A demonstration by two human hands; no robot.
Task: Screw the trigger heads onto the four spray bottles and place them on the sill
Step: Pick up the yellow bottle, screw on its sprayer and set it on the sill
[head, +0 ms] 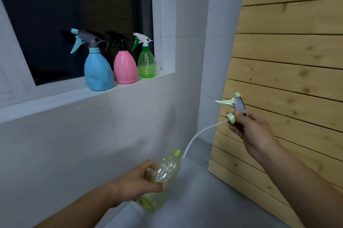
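My left hand [135, 181] grips a clear yellow-green bottle [163, 174], tilted with its open neck up and to the right. My right hand [248, 129] holds a pale green and grey trigger head [234, 106] off to the upper right. Its white dip tube [198, 135] curves down, and the tube's tip hangs just right of the bottle's neck, outside it. On the white sill [74, 96] stand three bottles with heads on: a blue one [98, 72], a pink one [125, 67] and a green ribbed one [146, 63].
A dark window [74, 14] sits behind the sill bottles. A pale wooden slatted panel [287, 61] leans against the wall on the right, close behind my right hand. A grey floor [204, 200] lies below.
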